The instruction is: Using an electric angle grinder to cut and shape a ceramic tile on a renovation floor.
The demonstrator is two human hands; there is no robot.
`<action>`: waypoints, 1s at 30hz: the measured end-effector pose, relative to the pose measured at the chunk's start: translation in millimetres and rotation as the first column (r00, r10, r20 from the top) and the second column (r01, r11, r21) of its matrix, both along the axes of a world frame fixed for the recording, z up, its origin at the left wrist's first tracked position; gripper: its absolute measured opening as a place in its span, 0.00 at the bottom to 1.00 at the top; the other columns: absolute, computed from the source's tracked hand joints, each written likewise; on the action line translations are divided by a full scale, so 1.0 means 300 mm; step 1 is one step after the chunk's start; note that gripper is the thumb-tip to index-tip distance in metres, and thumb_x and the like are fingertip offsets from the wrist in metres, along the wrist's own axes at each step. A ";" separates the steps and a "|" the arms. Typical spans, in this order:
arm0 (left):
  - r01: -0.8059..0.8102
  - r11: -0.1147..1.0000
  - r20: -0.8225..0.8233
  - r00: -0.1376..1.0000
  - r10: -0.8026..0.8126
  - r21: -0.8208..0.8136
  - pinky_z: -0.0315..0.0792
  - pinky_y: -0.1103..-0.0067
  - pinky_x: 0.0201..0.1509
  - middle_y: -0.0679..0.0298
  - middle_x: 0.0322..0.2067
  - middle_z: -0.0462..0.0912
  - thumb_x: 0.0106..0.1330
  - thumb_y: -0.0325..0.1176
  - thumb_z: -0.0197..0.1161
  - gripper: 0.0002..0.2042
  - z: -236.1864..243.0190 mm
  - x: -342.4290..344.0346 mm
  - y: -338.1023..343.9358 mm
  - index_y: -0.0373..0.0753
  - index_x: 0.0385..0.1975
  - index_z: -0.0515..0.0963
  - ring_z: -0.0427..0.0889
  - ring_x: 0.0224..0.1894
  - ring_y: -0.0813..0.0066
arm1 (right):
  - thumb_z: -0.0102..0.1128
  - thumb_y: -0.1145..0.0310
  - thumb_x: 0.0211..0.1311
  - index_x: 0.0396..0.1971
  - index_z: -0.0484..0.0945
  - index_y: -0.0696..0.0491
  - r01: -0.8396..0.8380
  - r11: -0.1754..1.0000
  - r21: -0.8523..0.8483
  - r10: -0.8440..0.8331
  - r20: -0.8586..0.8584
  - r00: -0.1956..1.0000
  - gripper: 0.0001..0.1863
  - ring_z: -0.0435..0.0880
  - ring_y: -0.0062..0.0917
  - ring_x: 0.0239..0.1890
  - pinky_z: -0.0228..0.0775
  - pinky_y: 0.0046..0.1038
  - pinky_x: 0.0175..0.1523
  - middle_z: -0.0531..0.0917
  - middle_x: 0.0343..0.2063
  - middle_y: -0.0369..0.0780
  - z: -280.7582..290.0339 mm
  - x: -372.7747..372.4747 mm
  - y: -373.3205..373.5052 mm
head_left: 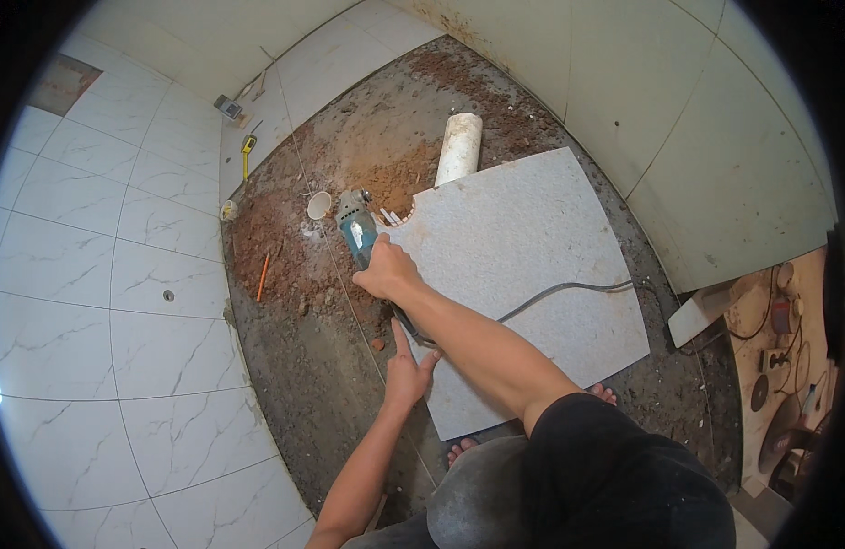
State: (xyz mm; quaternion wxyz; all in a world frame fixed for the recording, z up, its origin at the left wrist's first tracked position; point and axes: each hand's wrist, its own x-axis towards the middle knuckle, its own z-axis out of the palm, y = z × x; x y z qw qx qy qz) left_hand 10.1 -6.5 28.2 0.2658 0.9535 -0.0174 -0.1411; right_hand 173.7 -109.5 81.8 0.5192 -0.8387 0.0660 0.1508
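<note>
My right hand (388,267) is wrapped round the body of a teal and grey angle grinder (356,229). The grinder's head lies at the upper left corner of a large pale tile (541,247), beside a curved notch with narrow cut strips in it. Lower down, my left hand (409,377) rests at the tile's left edge. Its index finger stretches forward and its thumb is spread toward the tile; the other fingers are partly hidden. A black power cord (550,295) runs across the tile beneath my right forearm.
Past the tile's far edge lies a white pipe (460,146). A round white pipe opening (320,205) stands in the soil, near an orange pencil (263,277). A yellow tape measure (248,146) lies by the marbled wall tiles (175,274). Cords and a fan (784,435) are at right.
</note>
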 end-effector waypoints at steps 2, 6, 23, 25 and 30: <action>-0.002 1.000 0.003 1.000 0.002 -0.010 0.77 0.61 0.40 0.40 0.28 0.83 0.63 0.39 0.70 0.53 0.008 0.002 0.001 0.30 0.77 0.36 0.84 0.30 0.44 | 0.72 0.63 0.48 0.58 0.63 0.71 -0.002 1.000 -0.004 0.002 -0.001 1.000 0.41 0.85 0.50 0.52 0.79 0.41 0.57 0.83 0.49 0.60 0.006 0.003 0.002; -0.020 0.999 -0.113 0.993 0.016 -0.035 0.78 0.56 0.47 0.28 0.38 0.82 0.66 0.47 0.68 0.53 0.058 0.009 -0.020 0.28 0.76 0.35 0.84 0.42 0.30 | 0.72 0.63 0.48 0.58 0.63 0.71 -0.002 1.000 -0.010 0.002 -0.023 1.000 0.42 0.85 0.49 0.53 0.79 0.41 0.58 0.83 0.50 0.59 0.004 0.004 0.004; -0.074 0.994 -0.090 0.994 0.067 -0.083 0.78 0.60 0.50 0.32 0.43 0.83 0.62 0.43 0.73 0.53 0.027 0.008 -0.004 0.35 0.78 0.39 0.85 0.45 0.34 | 0.72 0.60 0.50 0.58 0.62 0.71 0.002 1.000 -0.005 -0.002 -0.042 0.999 0.43 0.85 0.49 0.54 0.78 0.41 0.59 0.82 0.51 0.60 0.004 -0.004 0.011; -0.064 0.992 -0.066 0.996 0.057 -0.104 0.78 0.60 0.50 0.32 0.43 0.83 0.62 0.42 0.73 0.53 0.024 0.007 0.005 0.36 0.78 0.39 0.85 0.45 0.34 | 0.72 0.60 0.49 0.58 0.62 0.71 0.001 1.000 0.002 0.000 -0.043 0.999 0.43 0.85 0.49 0.54 0.78 0.41 0.59 0.82 0.51 0.60 0.008 -0.007 0.015; -0.035 0.993 -0.025 0.999 0.032 -0.116 0.78 0.60 0.52 0.33 0.44 0.83 0.62 0.41 0.72 0.54 0.015 0.006 -0.001 0.38 0.78 0.37 0.84 0.47 0.34 | 0.73 0.59 0.47 0.55 0.65 0.70 0.054 0.998 -0.012 -0.053 0.022 0.998 0.41 0.87 0.51 0.48 0.80 0.42 0.53 0.84 0.44 0.59 -0.019 -0.010 0.021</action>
